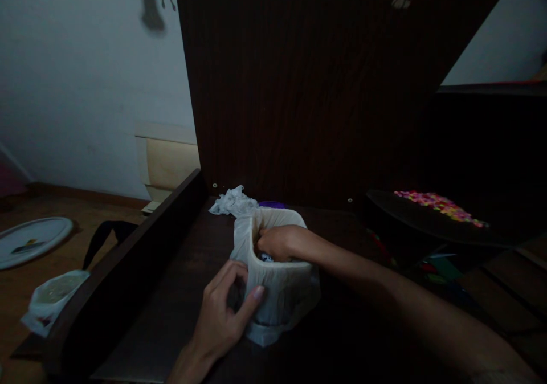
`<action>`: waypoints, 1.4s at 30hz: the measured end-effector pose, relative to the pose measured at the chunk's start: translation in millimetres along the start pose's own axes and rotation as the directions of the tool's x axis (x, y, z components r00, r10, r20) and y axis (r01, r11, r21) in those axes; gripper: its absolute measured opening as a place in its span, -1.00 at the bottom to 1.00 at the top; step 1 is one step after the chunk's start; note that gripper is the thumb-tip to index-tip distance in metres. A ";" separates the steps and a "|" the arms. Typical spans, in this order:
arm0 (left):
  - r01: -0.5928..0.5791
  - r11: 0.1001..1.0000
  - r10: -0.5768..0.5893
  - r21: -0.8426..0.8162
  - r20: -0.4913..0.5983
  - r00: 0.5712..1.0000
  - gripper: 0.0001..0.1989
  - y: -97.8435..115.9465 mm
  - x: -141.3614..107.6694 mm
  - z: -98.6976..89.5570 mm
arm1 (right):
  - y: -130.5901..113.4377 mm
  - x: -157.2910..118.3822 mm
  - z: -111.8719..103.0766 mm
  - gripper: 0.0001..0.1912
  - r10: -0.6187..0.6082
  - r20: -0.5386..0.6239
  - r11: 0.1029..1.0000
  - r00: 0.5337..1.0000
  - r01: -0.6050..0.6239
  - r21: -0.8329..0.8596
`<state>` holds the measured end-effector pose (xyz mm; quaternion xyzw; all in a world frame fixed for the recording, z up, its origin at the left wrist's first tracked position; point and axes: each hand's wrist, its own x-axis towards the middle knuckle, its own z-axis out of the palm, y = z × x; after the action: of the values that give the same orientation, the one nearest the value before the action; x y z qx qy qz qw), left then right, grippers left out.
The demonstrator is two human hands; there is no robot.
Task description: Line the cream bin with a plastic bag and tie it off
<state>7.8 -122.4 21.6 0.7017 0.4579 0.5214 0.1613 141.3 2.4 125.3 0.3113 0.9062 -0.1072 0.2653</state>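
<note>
The dark surface (179, 304) spreads under my arms, a tall dark panel (299, 99) rising at its far side. Near the middle stands the bin (280, 293), lined with a pale bag that folds down over its outside. My right hand (280, 242) reaches in from the right, inside the rim; the fingers are bent down, and I cannot tell whether they grasp anything. My left hand (222, 307) rests against the bin's near left side, thumb and fingers spread apart around the bag. Just beyond the bin, to the far left, lies a crumpled white bag (234, 201).
</note>
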 end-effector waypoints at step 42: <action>0.236 0.966 -0.199 -0.106 0.278 0.940 -0.68 -14.2 134.6 -28.0 | -53.1 -55.8 28.8 -0.79 0.023 -0.737 0.998 0.675 0.028 0.057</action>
<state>-18.6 -12.9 101.5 0.6973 0.4700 0.4320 0.3261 157.3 -77.9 133.3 0.3350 0.9329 -0.0017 -0.1324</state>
